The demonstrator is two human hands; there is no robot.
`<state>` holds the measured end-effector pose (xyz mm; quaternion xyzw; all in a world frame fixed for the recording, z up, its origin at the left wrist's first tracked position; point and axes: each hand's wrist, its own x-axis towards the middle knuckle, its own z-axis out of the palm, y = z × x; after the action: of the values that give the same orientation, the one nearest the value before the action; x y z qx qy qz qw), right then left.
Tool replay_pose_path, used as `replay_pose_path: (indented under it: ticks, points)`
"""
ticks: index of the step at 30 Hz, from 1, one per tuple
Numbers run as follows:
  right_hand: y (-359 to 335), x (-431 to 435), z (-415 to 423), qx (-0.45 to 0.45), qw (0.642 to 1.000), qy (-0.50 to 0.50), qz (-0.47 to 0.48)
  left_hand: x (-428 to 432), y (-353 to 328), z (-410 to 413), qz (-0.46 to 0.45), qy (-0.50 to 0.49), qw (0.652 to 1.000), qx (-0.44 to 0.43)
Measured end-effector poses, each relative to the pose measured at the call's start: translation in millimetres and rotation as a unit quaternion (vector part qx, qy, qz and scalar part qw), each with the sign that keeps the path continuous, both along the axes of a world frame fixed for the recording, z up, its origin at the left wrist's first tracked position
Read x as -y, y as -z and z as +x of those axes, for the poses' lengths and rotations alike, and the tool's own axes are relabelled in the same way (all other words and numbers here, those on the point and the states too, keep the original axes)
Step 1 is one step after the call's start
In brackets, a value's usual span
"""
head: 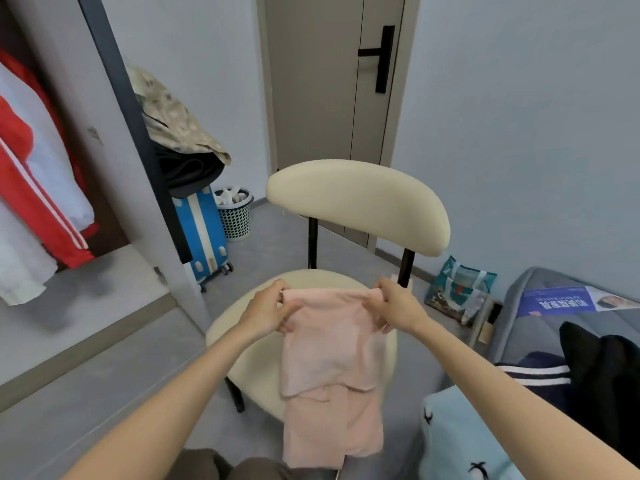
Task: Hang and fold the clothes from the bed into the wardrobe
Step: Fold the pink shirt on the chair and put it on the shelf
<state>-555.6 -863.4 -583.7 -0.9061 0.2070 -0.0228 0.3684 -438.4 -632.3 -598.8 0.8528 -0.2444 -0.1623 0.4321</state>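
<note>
Nearest the lens, at the bottom edge: brown trouser knees (207,462), with 2 bare forearms reaching out above them. Pinching the top edge of a pale pink garment (332,362) at its 2 corners: curled fingers (281,296) and thumb of the left hand (266,311) on the left corner, curled fingers (375,295) of the right hand (394,306) on the right corner, cloth bunched in each grip. Stretched between both hands, hanging down in front of the knees, folded over itself partway in 2 visible layers. Held above the round cream seat of a chair (356,202); cannot tell whether touching it. Beyond the seat, a curved cream backrest on 2 black posts.

To the left, an open wardrobe (114,202) with a red and white jacket (31,188) hanging inside. Behind its dark-edged panel, a blue suitcase (202,233) topped with a black bundle (188,174) and a beige patterned cloth (173,116); just beside it, a mesh basket (235,216). Straight ahead, a closed grey door (311,81) with a black handle (382,57).

To the right, the bed (512,334) in grey bedding, carrying a black garment (606,368), a navy piece with white stripes (533,374) and light blue cloth with small bird prints (457,445). Against the wall by the bed, a teal printed bag (460,289).
</note>
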Motion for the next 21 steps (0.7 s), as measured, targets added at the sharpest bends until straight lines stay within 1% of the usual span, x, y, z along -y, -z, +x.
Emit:
replay_pose_path:
  ticks: [2,6,8,10,13,15,17,19,21]
  points:
    - [7,5,18,0.013,0.999,0.030,0.040,15,7,18,-0.010,-0.021,1.000,-0.003]
    - [15,18,49,0.053,0.996,0.058,0.043,41,16,47,-0.026,-0.036,0.999,0.011]
    - [21,23,57,0.057,0.995,0.063,0.048,47,24,53,-0.038,-0.052,0.998,0.019]
    - [29,25,56,0.048,0.996,0.061,0.049,47,34,51,-0.062,-0.062,0.996,0.002]
    - [50,25,40,0.021,0.997,0.030,0.062,35,55,37,-0.095,-0.046,0.993,-0.052]
    - [66,24,25,-0.019,0.998,-0.006,0.056,23,71,28,-0.065,-0.023,0.995,-0.075]
    - [83,21,11,-0.074,0.996,-0.046,0.027,13,87,18,0.003,0.030,0.994,-0.102]
    - [98,19,-1,-0.131,0.988,-0.081,0.000,4,100,7,0.067,0.095,0.984,-0.134]
    - [110,15,-9,-0.184,0.978,-0.097,-0.005,1,109,1,0.095,0.108,0.978,-0.150]
